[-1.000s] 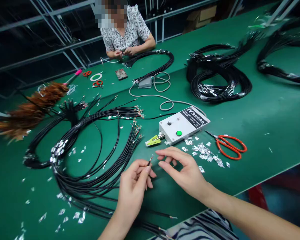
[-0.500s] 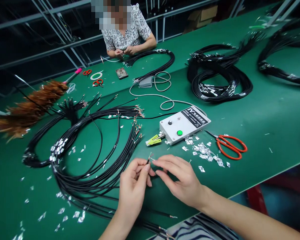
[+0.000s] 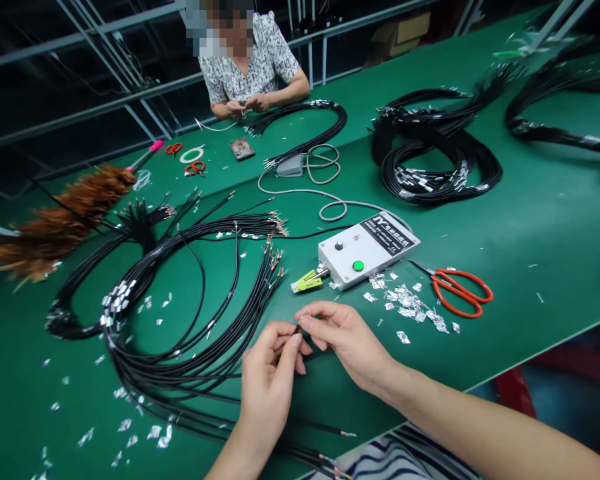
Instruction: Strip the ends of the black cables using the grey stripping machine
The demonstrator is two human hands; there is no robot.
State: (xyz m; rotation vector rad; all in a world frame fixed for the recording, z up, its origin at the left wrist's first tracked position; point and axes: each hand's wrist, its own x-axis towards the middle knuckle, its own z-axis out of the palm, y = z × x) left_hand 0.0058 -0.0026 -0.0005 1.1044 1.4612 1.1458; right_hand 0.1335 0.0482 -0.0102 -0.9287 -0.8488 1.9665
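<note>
My left hand point(image 3: 275, 373) is closed around the end of a black cable point(image 3: 297, 329), holding it between thumb and fingers. At the cable's tip, my right hand point(image 3: 343, 337) pinches the thin bare wires with thumb and forefinger; the wires are mostly hidden by the fingertips. Just beyond both hands sits a white machine box point(image 3: 367, 250) with a green button, a yellow-green clip point(image 3: 307, 281) sticking out of its left side. Left of my hands lies a looped bundle of black cables point(image 3: 180, 373) with stripped copper ends.
Orange-handled scissors point(image 3: 463, 291) and foil scraps point(image 3: 413, 303) lie at the right. A feather duster point(image 3: 75, 207) rests at the left. More black cable coils point(image 3: 440, 167) lie farther back. Across the green table point(image 3: 545, 247) a person point(image 3: 255, 73) handles cables.
My right hand has moved left to the cable tip, and its thumb and forefinger have closed on the wire ends. My left hand has stayed nearly in place.
</note>
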